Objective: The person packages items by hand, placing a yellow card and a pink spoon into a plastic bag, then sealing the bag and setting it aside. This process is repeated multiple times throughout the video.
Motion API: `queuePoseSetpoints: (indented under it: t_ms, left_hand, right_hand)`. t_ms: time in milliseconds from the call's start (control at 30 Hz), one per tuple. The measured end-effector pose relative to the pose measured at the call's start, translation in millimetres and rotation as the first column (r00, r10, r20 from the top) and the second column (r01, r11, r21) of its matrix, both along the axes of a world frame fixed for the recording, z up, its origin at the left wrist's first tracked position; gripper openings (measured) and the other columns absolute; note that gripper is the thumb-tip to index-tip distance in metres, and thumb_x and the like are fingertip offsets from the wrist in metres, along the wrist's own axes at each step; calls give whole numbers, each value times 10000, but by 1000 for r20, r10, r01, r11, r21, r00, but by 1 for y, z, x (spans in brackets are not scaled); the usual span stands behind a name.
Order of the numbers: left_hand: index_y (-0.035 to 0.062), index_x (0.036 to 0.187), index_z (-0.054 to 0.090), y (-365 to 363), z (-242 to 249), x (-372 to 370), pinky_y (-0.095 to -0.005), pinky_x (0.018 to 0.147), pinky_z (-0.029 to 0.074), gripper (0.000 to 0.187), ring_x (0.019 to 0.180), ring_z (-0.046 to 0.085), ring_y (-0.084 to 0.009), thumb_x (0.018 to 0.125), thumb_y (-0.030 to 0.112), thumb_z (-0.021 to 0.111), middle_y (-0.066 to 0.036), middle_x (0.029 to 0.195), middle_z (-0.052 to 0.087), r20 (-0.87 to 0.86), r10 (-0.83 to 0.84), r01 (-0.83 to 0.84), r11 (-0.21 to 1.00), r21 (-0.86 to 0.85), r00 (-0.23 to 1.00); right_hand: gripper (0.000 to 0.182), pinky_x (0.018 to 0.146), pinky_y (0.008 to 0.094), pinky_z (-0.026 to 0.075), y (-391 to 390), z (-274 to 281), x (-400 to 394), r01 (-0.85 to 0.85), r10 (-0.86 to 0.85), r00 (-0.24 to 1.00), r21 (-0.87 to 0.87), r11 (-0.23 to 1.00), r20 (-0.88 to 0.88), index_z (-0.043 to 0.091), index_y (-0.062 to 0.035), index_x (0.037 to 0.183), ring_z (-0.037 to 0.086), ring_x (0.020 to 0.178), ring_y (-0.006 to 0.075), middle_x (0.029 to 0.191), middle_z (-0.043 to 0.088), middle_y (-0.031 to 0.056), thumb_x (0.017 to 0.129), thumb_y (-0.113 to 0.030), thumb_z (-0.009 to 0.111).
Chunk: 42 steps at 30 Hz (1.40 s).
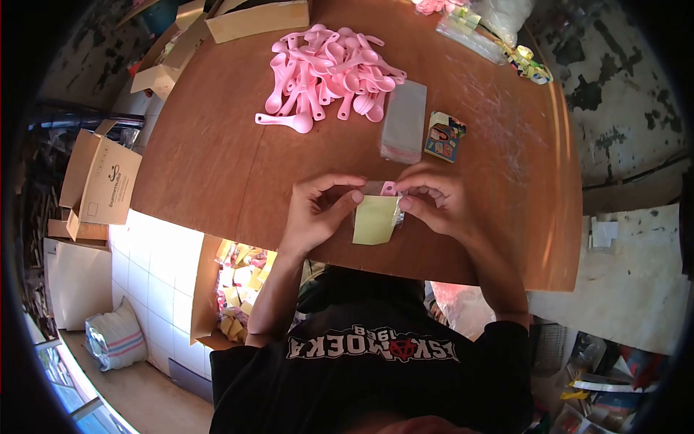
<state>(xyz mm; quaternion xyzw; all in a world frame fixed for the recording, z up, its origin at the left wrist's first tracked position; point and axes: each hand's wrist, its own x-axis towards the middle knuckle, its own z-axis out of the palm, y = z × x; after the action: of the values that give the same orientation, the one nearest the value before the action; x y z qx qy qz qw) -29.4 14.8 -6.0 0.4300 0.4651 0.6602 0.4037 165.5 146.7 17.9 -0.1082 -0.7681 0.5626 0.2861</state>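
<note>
Close to the table's near edge, my left hand (pixel 316 210) pinches the left upper corner of a small clear plastic bag (pixel 373 187). My right hand (pixel 439 201) grips the bag's right upper edge between thumb and fingers. A pale yellow card (pixel 374 220) shows at the front of the bag. Above the card, the handle end of a pink plastic spoon (pixel 389 188) with a hole sticks up; its rest is hidden behind the card. Just beyond my hands lie a stack of clear plastic bags (pixel 404 119) and a stack of printed cards (pixel 444 137).
A heap of pink spoons (pixel 325 69) covers the far middle of the brown table (pixel 210 145). An open cardboard box (pixel 204 289) of packed pieces stands below its left edge. More cardboard boxes (pixel 108 177) and a white sack (pixel 116 336) are at left; plastic packaging (pixel 473 43) lies far right.
</note>
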Motion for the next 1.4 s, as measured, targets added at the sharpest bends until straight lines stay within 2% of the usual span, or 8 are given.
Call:
queuePoseSetpoints:
  t_ms: [467,667,767,867,967,1100,1367,1400]
  left_hand:
    - [15,1244,605,-40,14,-7,-272,779,552,460,906,666,-114,814,16,769,-62,991,700,-54,-227,218,965,-144,972]
    - [26,1213,640,-152,19,-73,-299,737,545,523,799,687,-180,733,90,837,-113,957,717,-449,-516,288,827,-484,729]
    - [20,1254,604,-187,26,-79,-348,805,539,566,879,687,-222,744,118,829,-148,990,702,-556,-522,-119,651,-749,647]
    - [1,1249,592,-183,23,-79,-335,724,555,499,792,699,-227,797,91,783,-167,998,695,-534,-455,-71,711,-700,712]
    - [-54,1191,595,-156,24,-65,-301,641,553,351,744,715,-222,860,3,697,-165,936,688,-524,-402,183,889,-420,751]
    - [-53,1161,605,-95,46,-40,-289,639,547,303,797,717,-209,872,0,678,-150,928,689,-524,-439,389,897,-209,730]
    - [47,1145,645,11,71,-10,-352,822,552,331,927,684,-307,822,10,707,-166,1101,647,-765,-43,-31,996,-82,642]
    - [55,1120,649,20,65,-10,-396,908,509,334,998,651,-322,797,2,713,-165,1142,632,-888,32,-20,999,26,459]
  right_hand:
    - [236,768,258,560,-23,17,-5,-131,132,991,-20,991,30,640,-12,1014,683,893,155,1033,606,85,809,17,754]
    - [123,659,307,526,7,30,-3,83,-228,957,587,805,177,680,-33,918,685,749,210,852,673,77,821,-86,735]
    - [93,713,376,496,50,13,-14,145,-349,926,720,679,142,709,-47,852,650,712,277,830,680,97,777,-96,734]
    - [91,762,425,465,73,6,-31,76,-473,862,877,474,181,721,-62,809,647,717,303,844,691,111,762,-140,722]
    - [92,801,455,449,78,12,-44,-120,-538,676,795,594,504,726,-73,771,650,729,315,830,698,120,757,-163,710]
    - [91,742,448,484,91,-8,-43,-44,-528,762,843,536,376,722,-82,700,673,725,294,742,693,104,737,-165,712]
    - [72,734,434,506,46,30,-14,-2,-345,883,738,675,318,724,-65,758,668,742,305,783,695,103,756,-127,687]
    - [76,726,430,504,34,38,-11,-27,-275,907,694,720,320,723,-66,758,666,741,303,776,691,102,760,-135,691]
